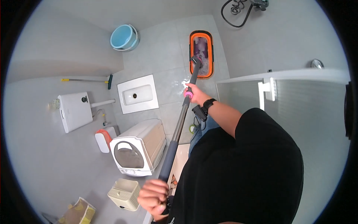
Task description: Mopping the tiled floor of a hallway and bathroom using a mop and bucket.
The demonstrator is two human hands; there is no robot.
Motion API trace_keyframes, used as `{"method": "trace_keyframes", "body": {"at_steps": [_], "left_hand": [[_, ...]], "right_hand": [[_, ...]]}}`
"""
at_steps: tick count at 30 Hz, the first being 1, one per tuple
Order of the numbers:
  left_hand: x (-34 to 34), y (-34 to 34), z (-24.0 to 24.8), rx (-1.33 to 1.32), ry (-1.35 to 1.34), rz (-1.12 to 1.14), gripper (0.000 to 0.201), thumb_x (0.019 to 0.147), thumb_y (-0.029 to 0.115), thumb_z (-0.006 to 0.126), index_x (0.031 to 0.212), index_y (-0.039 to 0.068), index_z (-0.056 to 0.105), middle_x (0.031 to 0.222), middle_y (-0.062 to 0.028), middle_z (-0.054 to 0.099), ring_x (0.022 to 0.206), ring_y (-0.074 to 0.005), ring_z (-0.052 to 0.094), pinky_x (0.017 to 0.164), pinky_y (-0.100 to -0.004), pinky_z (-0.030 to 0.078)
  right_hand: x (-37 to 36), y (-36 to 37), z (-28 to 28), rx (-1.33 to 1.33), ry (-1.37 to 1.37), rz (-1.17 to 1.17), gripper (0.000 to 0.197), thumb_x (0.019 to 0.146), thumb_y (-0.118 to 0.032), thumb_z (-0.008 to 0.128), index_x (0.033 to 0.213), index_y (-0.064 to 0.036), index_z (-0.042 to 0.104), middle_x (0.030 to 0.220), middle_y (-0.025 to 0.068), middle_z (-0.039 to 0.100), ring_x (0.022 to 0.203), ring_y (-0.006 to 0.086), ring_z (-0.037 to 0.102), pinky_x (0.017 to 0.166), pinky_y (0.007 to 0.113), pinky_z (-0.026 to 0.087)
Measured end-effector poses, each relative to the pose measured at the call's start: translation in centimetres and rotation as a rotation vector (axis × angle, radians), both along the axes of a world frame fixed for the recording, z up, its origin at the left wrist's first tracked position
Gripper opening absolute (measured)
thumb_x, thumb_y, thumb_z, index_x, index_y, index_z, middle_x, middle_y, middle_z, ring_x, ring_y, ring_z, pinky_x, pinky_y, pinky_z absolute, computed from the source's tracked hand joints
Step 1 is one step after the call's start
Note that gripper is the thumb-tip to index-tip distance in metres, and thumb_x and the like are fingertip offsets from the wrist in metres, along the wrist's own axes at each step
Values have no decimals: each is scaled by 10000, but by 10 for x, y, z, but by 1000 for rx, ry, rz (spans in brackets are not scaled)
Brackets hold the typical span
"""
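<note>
I hold a long mop with a dark pole (178, 127) in both hands. My right hand (196, 95), with a black watch on its wrist, grips the pole at its pink collar, arm stretched forward. My left hand (153, 196) clasps the pole's lower end close to my body. The mop head (196, 61) rests inside a narrow orange bucket (191, 52) with purple cloth in it, standing on the grey tiled floor ahead.
A white squat toilet pan (137, 93) lies left of the pole, with a white cistern (74, 111) on the wall. A small white washing machine (138, 149), a cream bin (124, 193), a blue bucket (124, 37) and a yellow-handled scraper (87, 80) stand around. A frosted door (298, 97) is on the right.
</note>
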State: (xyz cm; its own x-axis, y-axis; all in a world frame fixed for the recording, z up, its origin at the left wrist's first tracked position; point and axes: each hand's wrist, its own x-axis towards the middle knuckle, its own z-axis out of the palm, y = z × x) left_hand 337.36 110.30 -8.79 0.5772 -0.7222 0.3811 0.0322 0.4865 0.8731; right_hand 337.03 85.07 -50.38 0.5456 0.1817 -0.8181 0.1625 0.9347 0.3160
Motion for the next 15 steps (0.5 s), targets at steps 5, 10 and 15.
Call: {"method": "trace_keyframes", "body": {"at_steps": [5, 10, 15], "left_hand": [[-33, 24, 3, 1, -98, -113, 320, 627, 39, 544, 425, 55, 296, 385, -41, 335, 296, -175, 319, 342, -286, 278], [-46, 48, 6, 41, -242, -318, 305, 598, -22, 552, 442, 57, 302, 431, -48, 358, 349, -206, 357, 388, -304, 278], [-62, 70, -11, 62, -236, -340, 316, 590, -61, 542, 455, 73, 290, 438, -38, 335, 366, -208, 349, 405, -314, 270]], "right_hand": [[-26, 48, 46, -57, -90, -170, 189, 724, -140, 597, 746, -71, 423, 631, 37, 484, 565, 187, 500, 538, 337, 479], [-41, 62, 57, -18, -123, -133, 177, 718, -132, 560, 721, -46, 405, 641, 67, 468, 577, 207, 507, 545, 356, 488], [-49, 81, 36, -243, 69, -283, 212, 763, -145, 577, 800, -23, 407, 676, 95, 484, 602, 209, 546, 546, 319, 525]]}}
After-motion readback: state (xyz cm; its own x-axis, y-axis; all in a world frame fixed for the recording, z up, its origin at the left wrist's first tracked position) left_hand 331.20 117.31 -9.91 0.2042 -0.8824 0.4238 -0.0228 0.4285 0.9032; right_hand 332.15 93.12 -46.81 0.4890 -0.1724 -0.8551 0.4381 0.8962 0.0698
